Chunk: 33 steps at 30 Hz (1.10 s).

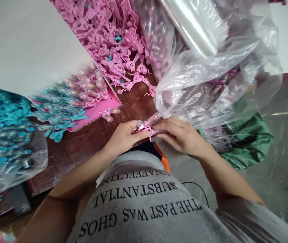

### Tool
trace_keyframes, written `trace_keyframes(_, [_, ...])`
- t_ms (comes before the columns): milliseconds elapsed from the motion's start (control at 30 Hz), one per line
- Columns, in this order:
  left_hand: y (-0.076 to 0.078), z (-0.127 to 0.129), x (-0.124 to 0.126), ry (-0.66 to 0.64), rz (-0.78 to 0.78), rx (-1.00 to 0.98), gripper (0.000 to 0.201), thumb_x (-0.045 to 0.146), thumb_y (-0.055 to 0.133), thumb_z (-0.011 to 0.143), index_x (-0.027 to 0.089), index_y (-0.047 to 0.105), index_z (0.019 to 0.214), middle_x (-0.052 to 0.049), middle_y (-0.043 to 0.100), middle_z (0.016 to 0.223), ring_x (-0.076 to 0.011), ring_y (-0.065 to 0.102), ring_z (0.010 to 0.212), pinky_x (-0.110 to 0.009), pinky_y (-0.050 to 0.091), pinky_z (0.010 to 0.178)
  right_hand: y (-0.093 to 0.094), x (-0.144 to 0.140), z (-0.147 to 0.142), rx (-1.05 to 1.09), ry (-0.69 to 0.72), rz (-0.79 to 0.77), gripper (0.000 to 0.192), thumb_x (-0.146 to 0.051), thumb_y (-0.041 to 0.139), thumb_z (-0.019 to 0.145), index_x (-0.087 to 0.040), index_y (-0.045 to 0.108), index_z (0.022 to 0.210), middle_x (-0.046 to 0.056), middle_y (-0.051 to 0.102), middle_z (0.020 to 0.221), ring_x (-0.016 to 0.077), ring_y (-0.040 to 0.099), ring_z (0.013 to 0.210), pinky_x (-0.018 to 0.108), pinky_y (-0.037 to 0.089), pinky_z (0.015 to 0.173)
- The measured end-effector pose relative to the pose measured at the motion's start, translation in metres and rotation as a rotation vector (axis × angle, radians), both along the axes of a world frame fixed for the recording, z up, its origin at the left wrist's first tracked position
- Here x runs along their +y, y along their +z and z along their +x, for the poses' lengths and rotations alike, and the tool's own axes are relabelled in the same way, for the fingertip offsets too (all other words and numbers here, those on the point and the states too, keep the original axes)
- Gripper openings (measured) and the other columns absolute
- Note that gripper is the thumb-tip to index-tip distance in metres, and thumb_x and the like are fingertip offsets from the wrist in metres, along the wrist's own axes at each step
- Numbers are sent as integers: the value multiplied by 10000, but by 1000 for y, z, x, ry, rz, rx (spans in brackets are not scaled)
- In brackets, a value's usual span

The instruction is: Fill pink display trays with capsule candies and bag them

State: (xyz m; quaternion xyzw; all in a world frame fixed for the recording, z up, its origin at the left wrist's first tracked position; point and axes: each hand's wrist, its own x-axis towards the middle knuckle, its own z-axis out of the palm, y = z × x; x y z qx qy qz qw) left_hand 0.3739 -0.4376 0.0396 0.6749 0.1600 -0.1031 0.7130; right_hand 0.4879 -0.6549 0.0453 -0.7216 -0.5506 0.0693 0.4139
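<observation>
Close in front of my body, my left hand (pixel 124 137) pinches a pink plastic piece (pixel 146 128) between thumb and fingers. One see-through tube (pixel 154 118) with pinkish contents sticks up from that piece. My right hand (pixel 181 135) has its fingertips closed on a second see-through tube (pixel 156 132) at the piece's right side. Whether this second tube is fully seated, I cannot tell. Something silvery wraps a left fingertip. On the table to the left lies a similar pink piece with two tubes (pixel 108 114).
Loose pink plastic pieces (pixel 113 44) heap at the back of the brown table (pixel 90 138). Rows of tubed pieces (pixel 75 92) lie on a pink sheet beside a white board (pixel 27 44). Plastic bags (pixel 184 81) crowd the right; a bag of blue-topped tubes (pixel 9 152) sits left.
</observation>
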Motion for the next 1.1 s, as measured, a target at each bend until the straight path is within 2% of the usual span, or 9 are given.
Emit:
trace_keyframes(267, [18, -19, 1, 20, 520, -255, 137, 343, 843, 925, 211, 807, 939, 3, 777, 823, -133, 656, 723, -252, 523, 700, 1, 10, -10, 686, -25, -93, 500, -474, 532, 1129, -210, 643, 719, -28, 628, 608, 85, 526, 498, 228, 425, 479])
trace_keyframes(367, [20, -21, 8, 56, 452, -193, 171, 362, 833, 929, 197, 797, 956, 10, 756, 807, -130, 652, 719, -239, 521, 682, -3, 12, 4, 756, 62, -29, 293, -501, 646, 1074, -243, 787, 1069, 7, 770, 876, 99, 628, 625, 224, 513, 557])
trace_keyframes(467, [17, -22, 16, 51, 273, -113, 227, 403, 821, 931, 188, 773, 983, -7, 771, 889, -151, 701, 795, -250, 572, 723, -9, 25, 21, 691, 187, 69, 747, -467, 863, 918, -391, 545, 1590, 65, 707, 1428, 147, 738, 866, 273, 634, 694])
trace_keyframes(567, [12, -27, 22, 3, 234, -169, 284, 431, 772, 980, 187, 740, 1121, -56, 798, 1061, -193, 754, 943, -307, 625, 846, -8, 48, 27, 569, 316, 98, 794, -377, 920, 866, -409, 557, 1572, 63, 664, 1512, 218, 750, 1151, 355, 671, 919])
trace_keyframes(633, [7, -32, 29, 79, 423, -245, 474, 479, 805, 964, 189, 674, 1315, -112, 781, 1240, -243, 756, 1102, -376, 625, 969, -4, 63, 27, 517, 303, 131, 585, -308, 892, 891, -382, 669, 1426, 45, 726, 1418, 241, 723, 1253, 385, 653, 998])
trace_keyframes(733, [-2, -36, 48, 196, 947, -380, 737, 562, 897, 867, 186, 617, 1436, -191, 702, 1447, -349, 662, 1355, -506, 526, 1167, -1, 79, 29, 674, 62, 236, 407, -270, 828, 928, -382, 691, 1294, 14, 770, 1320, 174, 767, 907, 285, 643, 642])
trace_keyframes(833, [-15, -34, 72, -45, 1327, -483, 343, 383, 745, 1034, 288, 701, 1361, -88, 702, 1509, -318, 610, 1437, -511, 452, 1198, -4, 96, 34, 863, -256, 372, 328, -315, 833, 882, -357, 659, 1157, -12, 778, 1278, 89, 597, 559, 221, 409, 360])
trace_keyframes(933, [-25, -33, 97, -190, 1488, -530, 231, 212, 595, 1110, 318, 757, 1235, 7, 754, 1444, -235, 687, 1303, -458, 455, 1097, -12, 116, 37, 1038, -351, 372, 460, -334, 901, 773, -343, 599, 1120, -40, 785, 1179, 59, 521, 478, 203, 339, 326])
trace_keyframes(1100, [-20, -49, 137, 119, 1572, -660, 102, 244, 688, 1077, 318, 757, 1093, 38, 841, 1214, -224, 733, 1132, -477, 402, 1033, -23, 137, 31, 1179, -225, 274, 677, -347, 965, 698, -395, 577, 1250, -45, 745, 1243, 115, 706, 688, 229, 545, 432])
